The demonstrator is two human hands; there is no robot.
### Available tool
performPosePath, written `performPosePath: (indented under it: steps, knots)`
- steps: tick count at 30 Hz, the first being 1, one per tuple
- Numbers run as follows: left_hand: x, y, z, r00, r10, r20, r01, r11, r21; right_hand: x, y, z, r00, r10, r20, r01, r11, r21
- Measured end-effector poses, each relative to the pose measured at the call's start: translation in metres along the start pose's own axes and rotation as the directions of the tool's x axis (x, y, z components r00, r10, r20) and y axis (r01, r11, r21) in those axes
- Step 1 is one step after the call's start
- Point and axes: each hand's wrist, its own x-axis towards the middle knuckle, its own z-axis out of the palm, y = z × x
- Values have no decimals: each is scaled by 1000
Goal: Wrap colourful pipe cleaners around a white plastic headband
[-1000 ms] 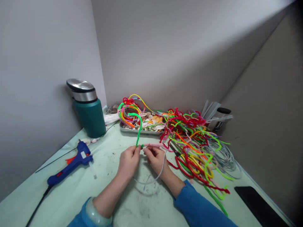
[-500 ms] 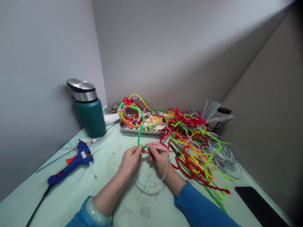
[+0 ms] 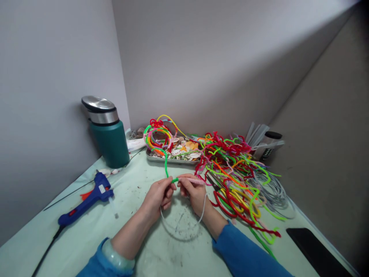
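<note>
My left hand point(image 3: 158, 196) and my right hand point(image 3: 193, 193) meet over the middle of the table, both pinched on a thin grey hoop point(image 3: 180, 225) that hangs in a loop below them. A green pipe cleaner point(image 3: 165, 163) rises from my left fingertips and curls back toward the tray. At my right fingertips the hoop carries a pink pipe cleaner wrap point(image 3: 191, 179). Both sleeves are blue, and a pale bangle point(image 3: 117, 258) sits on my left wrist.
A heap of coloured pipe cleaners point(image 3: 233, 169) lies to the right, with grey hoops point(image 3: 273, 190) beside it. A metal tray point(image 3: 173, 158) of small pieces stands behind. A teal flask point(image 3: 108, 132) and a blue glue gun point(image 3: 86, 200) are at left, a black phone point(image 3: 314, 252) at right.
The green pipe cleaner's free end has swung lower and to the left as my left fingers turned it. The grey hoop has dropped into a fuller loop below my hands.
</note>
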Motion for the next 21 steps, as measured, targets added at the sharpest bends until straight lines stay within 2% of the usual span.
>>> performPosePath:
  steps: [3,7,9,14,21]
  knots:
    - [3,-3,3,990,75,-121,-60,991,120,0,-1,1,1000,-13,-28,12,999,-32]
    - [8,-9,0,933,267,-242,-183,929,320,2,0,1,998,-32,-59,30,999,-40]
    - [8,-9,-3,906,338,-254,-229,897,377,2,2,0,997,-39,-61,36,998,-42]
    - [4,-6,-3,871,406,-276,-257,856,448,3,4,0,996,-57,-62,55,998,-36]
    - [3,-7,-3,802,548,-238,-326,735,594,4,4,0,995,-60,-79,60,998,0]
